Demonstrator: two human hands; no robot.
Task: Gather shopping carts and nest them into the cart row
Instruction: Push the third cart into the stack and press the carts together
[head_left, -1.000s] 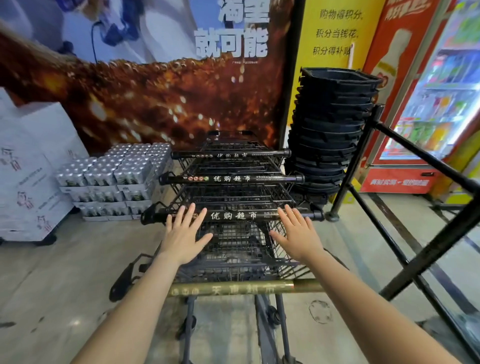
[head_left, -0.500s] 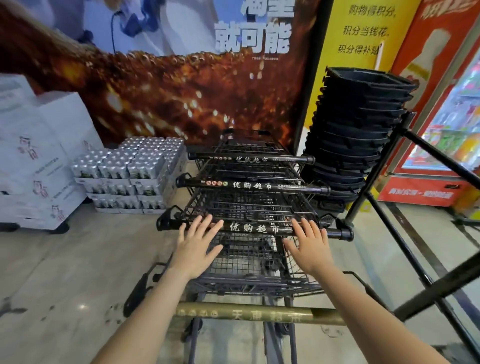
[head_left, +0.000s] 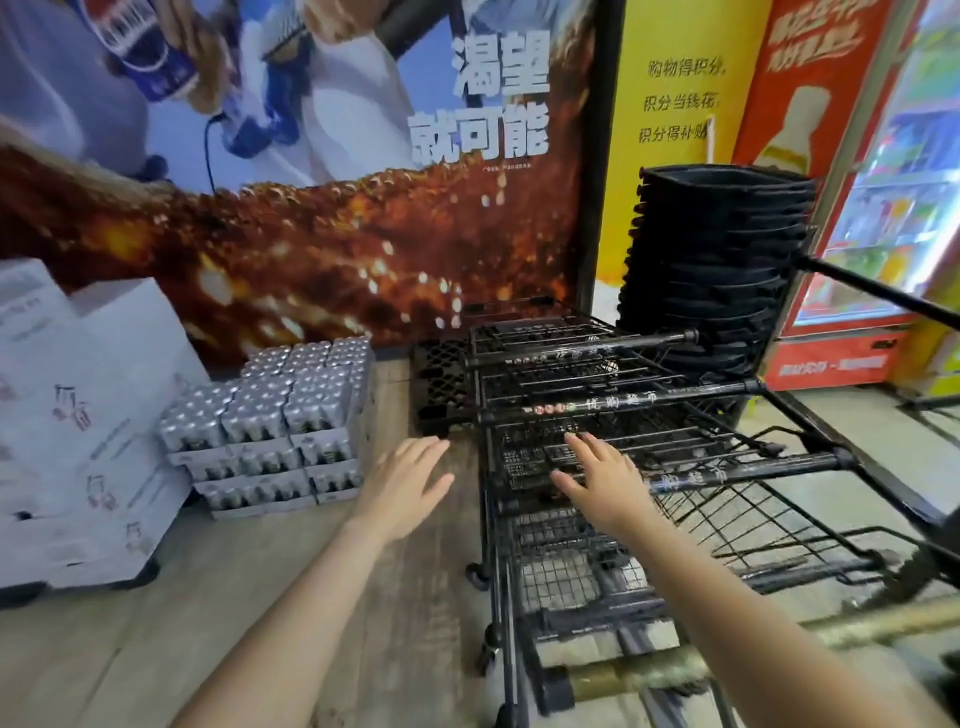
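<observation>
Nested wire carts (head_left: 613, 415) (baskets empty), right hand (head_left: 602, 480) and left hand (head_left: 402, 480) spread, holding nothing

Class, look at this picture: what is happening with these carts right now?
A person is tidying a row of nested black shopping carts against a poster wall. Both hands are open and grip nothing: the left hand hovers beside the row, over the floor, and the right hand is spread above the basket of the nearest black cart. A gold-handled cart sits at the back of the row.

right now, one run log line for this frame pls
phase: nesting carts | left hand: open, off to the left of the cart row | right hand: open over third cart handle | gold-handled cart: nearest, unheld
</observation>
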